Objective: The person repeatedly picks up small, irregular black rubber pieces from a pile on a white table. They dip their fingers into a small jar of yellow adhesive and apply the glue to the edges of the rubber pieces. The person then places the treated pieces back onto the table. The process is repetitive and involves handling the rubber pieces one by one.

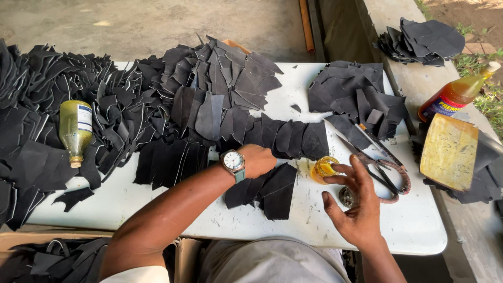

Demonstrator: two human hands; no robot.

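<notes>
Black leather pieces (pixel 272 189) on white bench (pixel 408 225) under left hand (pixel 257 160), fingers curled, grip unclear | thin, limp, light; lift by edge | right hand (pixel 356 207) fingers spread beside glue cup (pixel 325 169)

Leather workshop: cut pieces (pixel 209 99), scissors (pixel 378 167)

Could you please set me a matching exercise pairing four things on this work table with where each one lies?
Things:
1. scissors
2. pale bottle
3. small cup of yellow glue
4. amber bottle

Places:
A. on its side among the black leather pieces on the left
B. on the ledge beyond the table's right end
C. at the fingertips of the right hand
D. flat on the white table, right of the right hand

Pairs: 1-D, 2-A, 3-C, 4-B
</notes>
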